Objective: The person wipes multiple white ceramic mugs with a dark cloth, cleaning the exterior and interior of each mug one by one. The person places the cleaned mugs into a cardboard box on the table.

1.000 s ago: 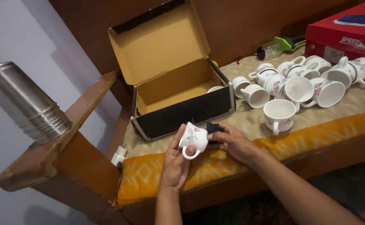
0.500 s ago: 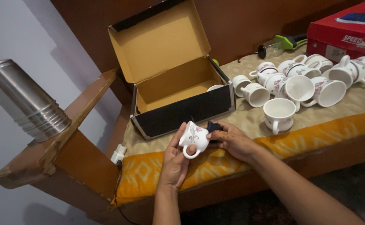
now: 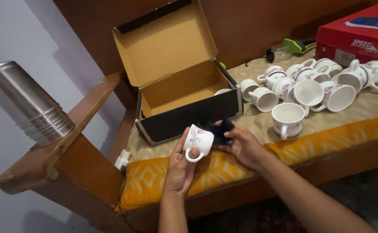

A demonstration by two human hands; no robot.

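Note:
My left hand (image 3: 179, 166) grips a small white cup (image 3: 197, 141) with a floral print, tipped on its side with the handle toward me. My right hand (image 3: 243, 144) presses a dark cloth (image 3: 220, 130) against the cup's mouth. Both hands are over the front edge of an orange-and-beige patterned cushion (image 3: 163, 181), just in front of an open cardboard box (image 3: 178, 95) with a black front wall. One white cup (image 3: 221, 91) shows inside the box at its right end.
Several white floral cups (image 3: 309, 88) lie and stand on the cushion to the right, one upright (image 3: 287, 118) nearest my hands. A red shoebox (image 3: 357, 36) sits at the far right. A steel container (image 3: 27, 103) stands on the wooden armrest (image 3: 59, 151) at left. A white plug (image 3: 123, 159) hangs by the cushion corner.
The hands stay in the same place. The cup has turned slightly in my left hand while the right hand keeps the cloth against it.

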